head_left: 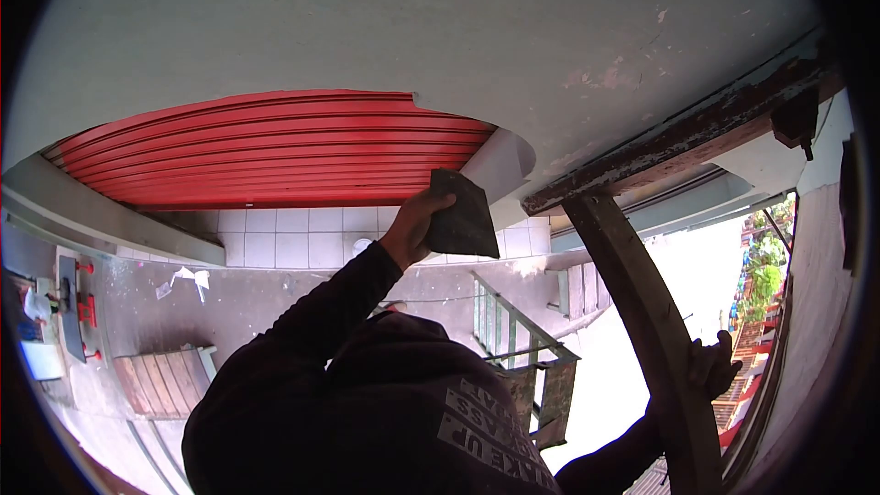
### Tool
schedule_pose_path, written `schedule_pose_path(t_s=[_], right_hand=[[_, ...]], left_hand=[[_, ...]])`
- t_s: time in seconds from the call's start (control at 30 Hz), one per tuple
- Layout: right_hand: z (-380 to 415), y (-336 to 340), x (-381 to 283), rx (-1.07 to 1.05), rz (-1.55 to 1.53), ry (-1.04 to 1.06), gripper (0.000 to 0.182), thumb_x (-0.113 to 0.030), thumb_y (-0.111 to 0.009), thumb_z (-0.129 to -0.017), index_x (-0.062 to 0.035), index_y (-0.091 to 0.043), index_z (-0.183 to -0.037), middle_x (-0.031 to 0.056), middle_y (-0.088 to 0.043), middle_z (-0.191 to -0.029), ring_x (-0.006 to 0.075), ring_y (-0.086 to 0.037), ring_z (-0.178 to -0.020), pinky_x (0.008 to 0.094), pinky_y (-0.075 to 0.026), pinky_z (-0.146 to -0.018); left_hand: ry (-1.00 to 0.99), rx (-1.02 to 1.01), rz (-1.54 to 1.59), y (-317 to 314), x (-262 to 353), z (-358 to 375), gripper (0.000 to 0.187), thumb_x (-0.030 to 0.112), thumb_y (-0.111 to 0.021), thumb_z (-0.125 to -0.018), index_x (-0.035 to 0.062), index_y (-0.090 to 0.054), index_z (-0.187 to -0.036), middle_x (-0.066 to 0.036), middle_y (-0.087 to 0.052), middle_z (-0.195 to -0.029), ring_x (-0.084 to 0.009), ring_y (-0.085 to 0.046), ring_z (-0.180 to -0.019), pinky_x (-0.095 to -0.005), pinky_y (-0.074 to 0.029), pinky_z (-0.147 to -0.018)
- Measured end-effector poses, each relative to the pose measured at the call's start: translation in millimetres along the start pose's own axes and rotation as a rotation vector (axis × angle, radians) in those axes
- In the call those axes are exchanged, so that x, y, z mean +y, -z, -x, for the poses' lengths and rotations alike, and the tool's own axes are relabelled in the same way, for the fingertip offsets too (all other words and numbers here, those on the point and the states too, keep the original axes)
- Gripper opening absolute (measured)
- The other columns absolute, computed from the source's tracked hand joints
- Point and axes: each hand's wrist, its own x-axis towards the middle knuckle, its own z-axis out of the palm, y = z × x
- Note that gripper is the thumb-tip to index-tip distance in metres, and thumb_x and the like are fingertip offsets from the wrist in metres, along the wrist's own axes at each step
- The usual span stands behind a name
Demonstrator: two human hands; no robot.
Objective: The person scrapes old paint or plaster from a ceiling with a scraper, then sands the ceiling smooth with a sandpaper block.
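My left hand (420, 223) is raised in front of my chest, closed on a dark, flat, four-sided sheet (466, 215). The thumb lies across the sheet's near face; its exact kind I cannot make out. Above and beyond it is a broad grey painted surface (385, 27) with scuffed, flaking spots. On the right, my forearm passes behind a dark slanting post (632, 284). My right hand (713, 365) comes out at the post's far edge, its fingers curled against it. The post meets a worn dark beam (678, 151) with peeling paint.
A red roller shutter (275, 151) hangs ahead over white tiles (293, 238). Below stand a green metal frame (513, 325) and a wooden-slat bench (160, 383). White scraps (192, 280) lie on the floor. Green plants (765, 261) show outside at right.
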Motion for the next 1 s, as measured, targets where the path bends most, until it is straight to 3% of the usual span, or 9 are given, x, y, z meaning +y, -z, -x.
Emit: schedule_pose_path(t_s=[0.13, 0.3, 0.43, 0.47, 0.57, 0.6, 0.7, 0.83, 1.0], right_hand=[[-14, -11, -3, -0.127, 0.021, -0.055, 0.065, -0.043, -0.031, -0.110, 0.0083, -0.030, -0.150, 0.0118, -0.062, -0.062, 0.0250, -0.062, -0.062, 0.0426, -0.036, -0.112], [-19, -11, -7, -0.183, 0.027, -0.105, 0.063, -0.041, -0.030, -0.110, 0.0092, -0.030, -0.149, 0.0110, -0.059, -0.061, 0.0243, -0.060, -0.059, 0.0430, -0.036, -0.112], [1, -29, 5, 0.161, -0.109, 0.014, 0.063, -0.040, -0.031, -0.110, 0.0093, -0.029, -0.149, 0.0111, -0.057, -0.061, 0.0248, -0.057, -0.057, 0.0438, -0.034, -0.114], [-3, -31, 7, 0.143, -0.118, 0.019, 0.063, -0.040, -0.031, -0.110, 0.0093, -0.029, -0.149, 0.0113, -0.057, -0.062, 0.0248, -0.056, -0.057, 0.0439, -0.033, -0.115], [-4, -28, 9, 0.092, -0.144, 0.024, 0.063, -0.040, -0.031, -0.110, 0.0096, -0.029, -0.149, 0.0114, -0.057, -0.061, 0.0246, -0.056, -0.057, 0.0438, -0.034, -0.115], [2, -17, 7, 0.096, -0.120, 0.016, 0.063, -0.040, -0.031, -0.110, 0.0096, -0.029, -0.149, 0.0115, -0.057, -0.061, 0.0244, -0.056, -0.057, 0.0436, -0.034, -0.114], [26, 26, -4, 0.157, -0.013, -0.009, 0.064, -0.041, -0.031, -0.110, 0.0094, -0.028, -0.149, 0.0120, -0.059, -0.062, 0.0240, -0.057, -0.058, 0.0431, -0.037, -0.112], [8, -22, 2, 0.232, -0.037, 0.015, 0.065, -0.041, -0.032, -0.110, 0.0086, -0.026, -0.151, 0.0121, -0.061, -0.064, 0.0239, -0.058, -0.059, 0.0424, -0.038, -0.110], [-11, -4, -8, -0.170, 0.023, -0.104, 0.065, -0.041, -0.033, -0.110, 0.0078, -0.024, -0.153, 0.0106, -0.061, -0.063, 0.0235, -0.060, -0.059, 0.0422, -0.039, -0.110]], left_hand=[[-0.199, 0.092, -0.016, -31, 5, -32, 0.030, 0.017, -0.053, -0.101, -0.0011, -0.055, -0.125, -0.014, -0.066, -0.114, -0.0253, -0.069, -0.103, -0.0417, -0.058, -0.093], [-0.376, -0.028, 0.078, -68, -15, -99, 0.028, 0.017, -0.053, -0.102, -0.0016, -0.057, -0.122, -0.011, -0.065, -0.113, -0.0197, -0.066, -0.099, -0.0343, -0.054, -0.088], [-0.545, -0.058, 0.095, -110, -36, -99, 0.034, 0.018, -0.054, -0.102, -0.0028, -0.057, -0.128, -0.009, -0.063, -0.119, -0.0162, -0.059, -0.107, -0.0309, -0.046, -0.095], [-0.575, -0.149, 0.017, -104, -39, -93, 0.054, 0.024, -0.058, -0.101, -0.0035, -0.044, -0.145, -0.012, -0.053, -0.139, -0.0209, -0.054, -0.122, -0.0346, -0.040, -0.107], [-0.853, -0.186, -0.467, -92, -65, -79, 0.085, 0.029, -0.069, -0.094, -0.0011, -0.021, -0.158, -0.016, -0.032, -0.158, -0.0256, -0.044, -0.136, -0.0392, -0.034, -0.116], [-0.807, -0.239, -0.578, -86, -76, -78, 0.114, 0.029, -0.080, -0.085, 0.0013, 0.001, -0.160, -0.020, -0.011, -0.166, -0.0330, -0.029, -0.147, -0.0443, -0.027, -0.121], [-0.982, 0.022, -1.101, -93, -80, -73, 0.117, 0.021, -0.084, -0.079, -0.0018, -0.002, -0.159, -0.025, -0.022, -0.160, -0.0389, -0.030, -0.144, -0.0457, -0.030, -0.118], [-1.074, 0.195, -1.112, -95, -81, -97, 0.103, 0.008, -0.074, -0.080, -0.0025, -0.008, -0.159, -0.027, -0.027, -0.155, -0.0443, -0.031, -0.142, -0.0473, -0.030, -0.117], [-0.984, 0.194, -1.120, -88, -79, -101, 0.079, 0.000, -0.057, -0.087, -0.0049, -0.017, -0.155, -0.026, -0.029, -0.153, -0.0439, -0.029, -0.144, -0.0465, -0.024, -0.120]])
